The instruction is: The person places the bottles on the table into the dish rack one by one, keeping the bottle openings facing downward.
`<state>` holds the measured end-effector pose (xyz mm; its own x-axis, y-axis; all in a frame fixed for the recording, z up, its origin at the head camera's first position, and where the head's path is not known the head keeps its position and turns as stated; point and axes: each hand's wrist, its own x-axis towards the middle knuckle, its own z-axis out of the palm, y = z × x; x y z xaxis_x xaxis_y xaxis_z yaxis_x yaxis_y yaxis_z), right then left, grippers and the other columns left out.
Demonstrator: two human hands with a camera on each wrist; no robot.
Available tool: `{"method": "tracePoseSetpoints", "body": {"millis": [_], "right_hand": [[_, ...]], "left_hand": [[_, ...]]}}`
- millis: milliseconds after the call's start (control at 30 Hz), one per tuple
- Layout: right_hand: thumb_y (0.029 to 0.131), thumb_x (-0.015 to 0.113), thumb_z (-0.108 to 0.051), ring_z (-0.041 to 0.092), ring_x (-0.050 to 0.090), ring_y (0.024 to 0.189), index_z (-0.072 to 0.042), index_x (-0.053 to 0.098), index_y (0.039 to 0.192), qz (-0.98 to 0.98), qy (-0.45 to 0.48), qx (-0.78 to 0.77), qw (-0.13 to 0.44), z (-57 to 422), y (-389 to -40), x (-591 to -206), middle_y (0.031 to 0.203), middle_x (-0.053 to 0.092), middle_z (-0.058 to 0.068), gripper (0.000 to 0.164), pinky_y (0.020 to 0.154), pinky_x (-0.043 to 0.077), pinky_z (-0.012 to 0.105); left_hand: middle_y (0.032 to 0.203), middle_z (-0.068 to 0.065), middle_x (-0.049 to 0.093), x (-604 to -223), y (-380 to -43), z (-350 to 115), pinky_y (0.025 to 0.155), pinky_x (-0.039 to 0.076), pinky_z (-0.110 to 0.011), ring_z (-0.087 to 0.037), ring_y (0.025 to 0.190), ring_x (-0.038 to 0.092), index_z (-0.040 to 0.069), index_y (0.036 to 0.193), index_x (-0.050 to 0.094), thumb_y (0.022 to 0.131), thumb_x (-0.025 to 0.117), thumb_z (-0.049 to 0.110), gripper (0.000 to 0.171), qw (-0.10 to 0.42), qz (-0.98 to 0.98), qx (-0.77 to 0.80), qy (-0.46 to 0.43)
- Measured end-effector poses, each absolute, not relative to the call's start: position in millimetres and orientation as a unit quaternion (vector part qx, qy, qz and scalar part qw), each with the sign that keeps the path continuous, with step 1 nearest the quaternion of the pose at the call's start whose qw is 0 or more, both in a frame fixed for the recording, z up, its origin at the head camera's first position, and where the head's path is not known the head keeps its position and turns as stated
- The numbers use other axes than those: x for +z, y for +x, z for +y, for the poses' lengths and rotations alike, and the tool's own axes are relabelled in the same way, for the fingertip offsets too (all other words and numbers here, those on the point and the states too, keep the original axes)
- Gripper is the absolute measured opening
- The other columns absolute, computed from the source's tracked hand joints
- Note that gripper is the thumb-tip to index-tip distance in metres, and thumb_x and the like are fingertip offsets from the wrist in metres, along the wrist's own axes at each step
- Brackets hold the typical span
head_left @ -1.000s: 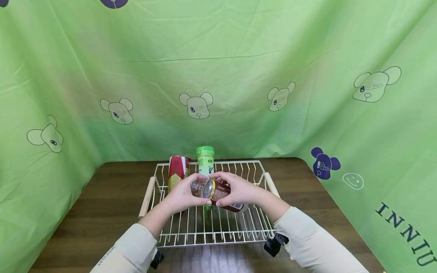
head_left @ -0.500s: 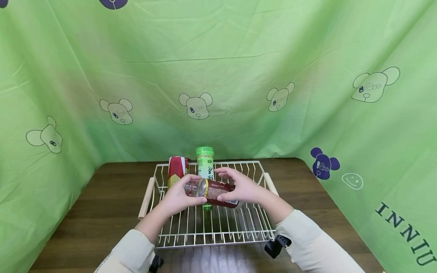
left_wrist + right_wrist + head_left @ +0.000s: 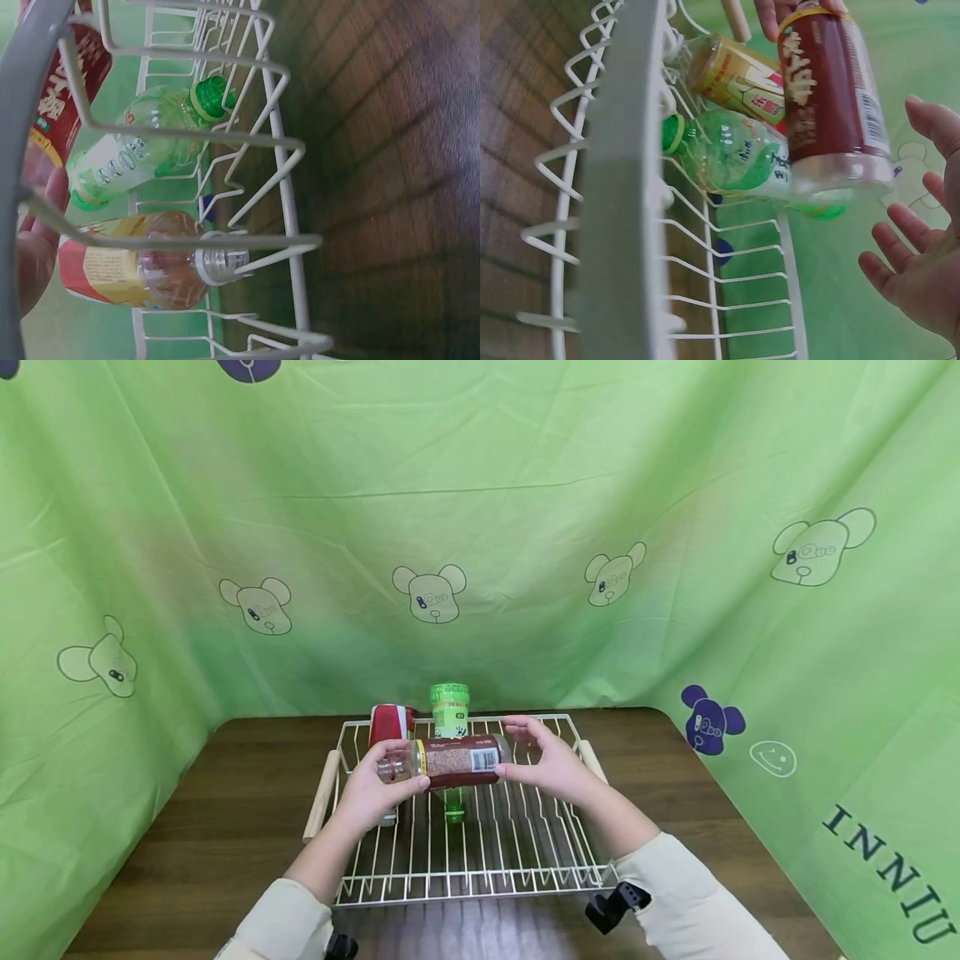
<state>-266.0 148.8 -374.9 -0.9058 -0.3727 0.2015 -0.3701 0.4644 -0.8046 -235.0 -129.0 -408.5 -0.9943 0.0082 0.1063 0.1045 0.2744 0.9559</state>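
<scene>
A clear plastic bottle with a dark red label (image 3: 459, 764) is held sideways above the white wire rack (image 3: 450, 898), its neck to the left. My left hand (image 3: 369, 793) grips it around the neck and shoulder. At the base end my right hand (image 3: 558, 770) is spread; in the right wrist view a gap shows between its fingers (image 3: 889, 244) and the bottle. A green bottle (image 3: 450, 718) and a bottle with a red and yellow label (image 3: 109, 262) rest in the rack, neck down; the held bottle partly hides them in the head view.
Wooden handles (image 3: 322, 793) sit at the rack's two sides. Rows of upright wire prongs run across it. Around it lies a dark wooden tabletop (image 3: 225, 802), backed by a green cloth (image 3: 525, 652) with bear drawings.
The red-labelled bottle has swung from slanted to nearly level and moved left and up with my left hand. My right hand has come off it and drawn back right.
</scene>
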Motion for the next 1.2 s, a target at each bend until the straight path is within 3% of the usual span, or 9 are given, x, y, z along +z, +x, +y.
{"method": "tracePoseSetpoints", "body": {"millis": [433,700,900,1200], "right_hand": [[0.085,0.072,-0.013,0.044,0.051,0.123,-0.003,0.042,0.142,0.828,-0.168,-0.536,0.004,136.6,-265.3,-392.0,0.134,0.053,0.027,0.065,0.106,0.042,0.056],[0.086,0.071,-0.012,0.044,0.052,0.121,-0.002,0.039,0.143,0.811,-0.158,-0.563,0.015,128.0,-261.4,-394.9,0.134,0.052,0.029,0.066,0.106,0.043,0.055],[0.084,0.071,-0.010,0.043,0.053,0.121,-0.002,0.037,0.144,0.803,-0.149,-0.577,0.011,124.1,-260.5,-393.1,0.133,0.053,0.029,0.069,0.107,0.042,0.054],[0.085,0.071,-0.009,0.042,0.055,0.122,-0.007,0.031,0.148,0.796,-0.130,-0.591,0.002,119.5,-264.1,-388.0,0.134,0.053,0.028,0.075,0.104,0.046,0.052]], "left_hand": [[0.121,-0.019,0.056,-412.3,-236.6,-120.8,0.074,0.057,-0.027,-0.012,0.094,0.059,0.002,0.133,0.050,0.082,0.074,0.004,0.057,0.072,-0.687,-0.723,0.027],[0.121,-0.020,0.052,-412.2,-236.6,-114.5,0.074,0.057,-0.021,-0.011,0.094,0.060,-0.003,0.135,0.044,0.083,0.068,-0.001,0.057,0.073,-0.624,-0.777,0.034],[0.126,-0.022,0.049,-413.2,-236.0,-111.5,0.078,0.058,-0.023,-0.014,0.100,0.058,-0.003,0.137,0.041,0.085,0.066,0.000,0.058,0.048,-0.620,-0.783,0.034],[0.123,-0.024,0.056,-416.2,-231.1,-105.5,0.082,0.058,-0.034,-0.013,0.090,0.062,-0.002,0.131,0.041,0.084,0.069,0.006,0.055,-0.013,-0.661,-0.750,0.026]]}}
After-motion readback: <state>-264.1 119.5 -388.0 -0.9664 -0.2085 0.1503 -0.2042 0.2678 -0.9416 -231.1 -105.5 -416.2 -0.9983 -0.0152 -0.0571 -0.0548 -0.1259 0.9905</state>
